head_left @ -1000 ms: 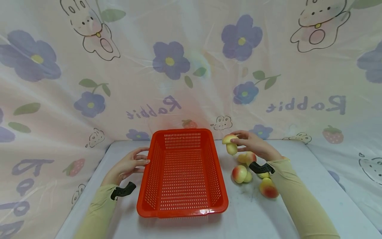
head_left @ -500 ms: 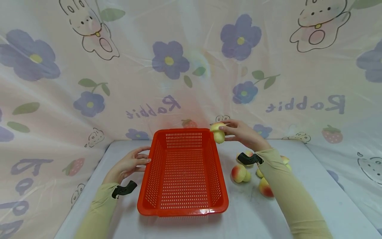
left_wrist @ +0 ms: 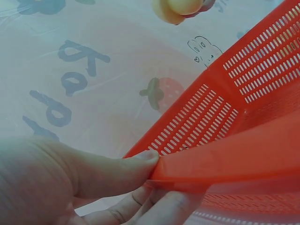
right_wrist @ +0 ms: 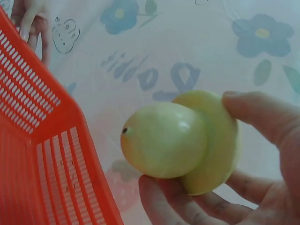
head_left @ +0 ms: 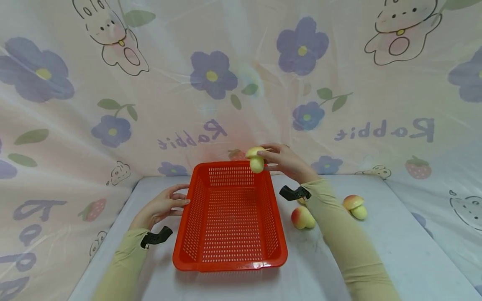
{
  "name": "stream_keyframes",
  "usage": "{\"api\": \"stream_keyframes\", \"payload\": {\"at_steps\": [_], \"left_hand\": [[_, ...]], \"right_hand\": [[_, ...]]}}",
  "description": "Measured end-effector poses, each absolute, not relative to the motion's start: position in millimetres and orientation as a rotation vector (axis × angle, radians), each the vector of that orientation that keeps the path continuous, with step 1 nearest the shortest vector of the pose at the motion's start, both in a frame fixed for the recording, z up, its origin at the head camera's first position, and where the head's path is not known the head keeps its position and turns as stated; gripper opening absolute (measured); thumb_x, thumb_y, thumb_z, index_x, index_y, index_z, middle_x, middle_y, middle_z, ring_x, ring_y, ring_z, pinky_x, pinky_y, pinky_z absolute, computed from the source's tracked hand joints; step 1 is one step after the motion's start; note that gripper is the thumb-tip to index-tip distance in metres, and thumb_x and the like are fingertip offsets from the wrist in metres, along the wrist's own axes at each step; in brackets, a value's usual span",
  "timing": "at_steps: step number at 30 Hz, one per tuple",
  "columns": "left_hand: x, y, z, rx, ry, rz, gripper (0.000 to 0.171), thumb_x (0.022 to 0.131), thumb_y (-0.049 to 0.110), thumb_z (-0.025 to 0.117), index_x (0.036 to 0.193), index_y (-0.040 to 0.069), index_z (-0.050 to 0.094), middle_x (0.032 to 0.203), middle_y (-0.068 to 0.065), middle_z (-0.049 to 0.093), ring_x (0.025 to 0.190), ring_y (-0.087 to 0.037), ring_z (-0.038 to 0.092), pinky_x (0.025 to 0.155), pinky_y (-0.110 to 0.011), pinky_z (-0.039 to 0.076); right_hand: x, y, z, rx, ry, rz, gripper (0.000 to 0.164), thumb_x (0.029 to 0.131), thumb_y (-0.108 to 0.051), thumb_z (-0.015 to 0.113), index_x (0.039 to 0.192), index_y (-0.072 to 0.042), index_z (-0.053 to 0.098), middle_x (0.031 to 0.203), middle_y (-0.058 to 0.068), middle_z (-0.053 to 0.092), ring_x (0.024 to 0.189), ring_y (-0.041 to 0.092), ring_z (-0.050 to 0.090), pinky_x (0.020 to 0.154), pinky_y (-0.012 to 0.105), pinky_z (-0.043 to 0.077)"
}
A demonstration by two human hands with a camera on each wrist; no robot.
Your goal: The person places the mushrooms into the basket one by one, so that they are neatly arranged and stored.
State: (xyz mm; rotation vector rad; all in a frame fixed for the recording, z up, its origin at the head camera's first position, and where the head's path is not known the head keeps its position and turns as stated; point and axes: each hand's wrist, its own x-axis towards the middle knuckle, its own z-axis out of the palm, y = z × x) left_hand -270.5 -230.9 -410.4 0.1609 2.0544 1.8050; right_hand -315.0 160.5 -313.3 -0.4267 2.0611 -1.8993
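A red plastic basket (head_left: 229, 266) with slotted walls stands on the table. My left hand (head_left: 162, 207) is at its left side; in the left wrist view the thumb (left_wrist: 136, 164) lies over the basket rim (left_wrist: 225, 157) and the fingers are beneath it. Over the basket's far right corner, my right hand (head_left: 286, 161) holds a yellow toy mushroom (head_left: 257, 163) by its cap. Close up in the right wrist view, the mushroom (right_wrist: 164, 140) has a rounded stem with a small dark dot, and thumb and fingers grip it from both sides.
Another toy mushroom (head_left: 355, 207) with a reddish cap lies on the table (head_left: 395, 234) to the right. A second toy mushroom (head_left: 302, 218) lies close to the basket's right wall. The right sleeve (head_left: 350, 246) covers part of that area. A patterned curtain (head_left: 256, 104) hangs behind.
My right hand has moved left and up with the toy mushroom, from right of the basket to over its far right corner. The left hand has stayed at the basket rim.
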Motion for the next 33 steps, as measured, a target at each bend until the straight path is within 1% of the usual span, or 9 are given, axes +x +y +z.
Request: {"api": "stream_keyframes", "payload": {"at_steps": [3,8,12,17,22,25,27,29,33], "left_hand": [[-271,-232,-410,0.173,2.042,1.806,0.07,0.091,0.007,0.066,0.148,0.008,0.026,0.108,-0.017,0.055,0.088,-0.025,0.064,0.077,-0.044,0.056],[-270,-233,-407,0.191,2.033,1.805,0.07,0.092,0.007,0.064,0.149,0.008,0.024,0.108,-0.018,0.055,0.089,-0.024,0.064,0.077,-0.044,0.056],[-268,-235,-407,0.183,2.044,1.802,0.072,0.091,0.008,0.065,0.15,0.008,0.023,0.111,-0.019,0.054,0.089,-0.025,0.064,0.076,-0.042,0.057],[-268,-234,-407,0.185,2.047,1.801,0.072,0.092,0.008,0.065,0.15,0.008,0.023,0.111,-0.019,0.054,0.089,-0.025,0.064,0.076,-0.042,0.057],[-268,-232,-406,0.186,2.035,1.806,0.07,0.092,0.007,0.064,0.149,0.007,0.024,0.109,-0.019,0.055,0.088,-0.025,0.064,0.076,-0.043,0.057],[-268,-232,-406,0.19,2.026,1.808,0.07,0.092,0.006,0.063,0.15,0.007,0.023,0.109,-0.02,0.055,0.088,-0.025,0.065,0.076,-0.043,0.057],[-268,-231,-405,0.187,2.023,1.811,0.07,0.092,0.006,0.063,0.15,0.006,0.022,0.109,-0.02,0.055,0.088,-0.025,0.065,0.076,-0.043,0.057],[-268,-231,-405,0.182,2.022,1.814,0.071,0.092,0.005,0.063,0.15,0.006,0.022,0.109,-0.02,0.055,0.088,-0.025,0.065,0.076,-0.043,0.057],[-267,-231,-405,0.171,2.029,1.815,0.07,0.092,0.006,0.063,0.149,0.006,0.023,0.109,-0.02,0.055,0.088,-0.025,0.065,0.075,-0.043,0.057]], "right_hand": [[-317,150,-313,-0.436,2.053,-1.919,0.054,0.093,-0.025,0.064,0.138,-0.003,0.044,0.127,0.02,0.052,0.114,0.037,0.054,0.092,0.047,0.049],[-321,132,-314,-0.443,2.011,-1.941,0.049,0.094,-0.024,0.064,0.136,-0.005,0.047,0.126,0.018,0.052,0.109,0.033,0.059,0.09,0.045,0.051],[-322,118,-316,-0.461,1.997,-1.932,0.046,0.094,-0.024,0.063,0.134,-0.006,0.049,0.125,0.017,0.053,0.106,0.033,0.06,0.089,0.043,0.052],[-325,98,-321,-0.463,1.952,-1.955,0.045,0.094,-0.02,0.063,0.133,-0.003,0.049,0.124,0.017,0.053,0.105,0.033,0.06,0.089,0.046,0.051],[-327,86,-330,-0.527,2.001,-1.894,0.045,0.095,-0.021,0.062,0.134,-0.004,0.049,0.124,0.015,0.056,0.103,0.031,0.06,0.09,0.049,0.05],[-327,81,-336,-0.55,2.05,-1.872,0.041,0.094,-0.021,0.063,0.131,-0.005,0.052,0.133,0.011,0.051,0.103,0.032,0.059,0.091,0.052,0.048],[-329,77,-341,-0.528,2.041,-1.873,0.039,0.094,-0.02,0.063,0.129,-0.003,0.054,0.138,0.009,0.045,0.104,0.033,0.059,0.093,0.053,0.047],[-332,73,-348,-0.474,2.027,-1.864,0.039,0.094,-0.019,0.063,0.128,-0.001,0.054,0.139,0.01,0.042,0.103,0.032,0.058,0.094,0.052,0.047],[-337,63,-361,-0.338,2.013,-1.819,0.047,0.093,-0.023,0.064,0.131,-0.001,0.049,0.128,0.014,0.049,0.103,0.03,0.058,0.097,0.051,0.044]]}}
